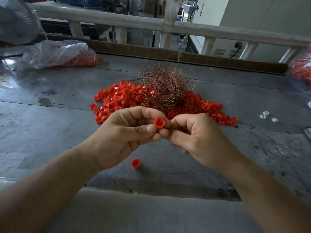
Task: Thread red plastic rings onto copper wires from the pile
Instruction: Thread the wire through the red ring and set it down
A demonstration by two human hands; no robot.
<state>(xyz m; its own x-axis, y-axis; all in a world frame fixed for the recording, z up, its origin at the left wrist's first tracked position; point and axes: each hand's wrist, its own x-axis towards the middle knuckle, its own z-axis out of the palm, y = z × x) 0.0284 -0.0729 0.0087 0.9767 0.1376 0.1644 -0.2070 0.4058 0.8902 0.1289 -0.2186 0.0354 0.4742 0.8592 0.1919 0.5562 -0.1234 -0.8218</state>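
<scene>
Your left hand pinches one red ring between thumb and forefinger, open face toward you. Your right hand is curled in close, fingertips meeting at the ring; whether a wire sits between them is too fine to tell. No wire visibly passes through the ring yet. Behind, the ring pile lies large on the table, the copper wire tangle resting on top. One loose ring lies below your hands. No threaded pieces in view: judged early, nearly all left.
</scene>
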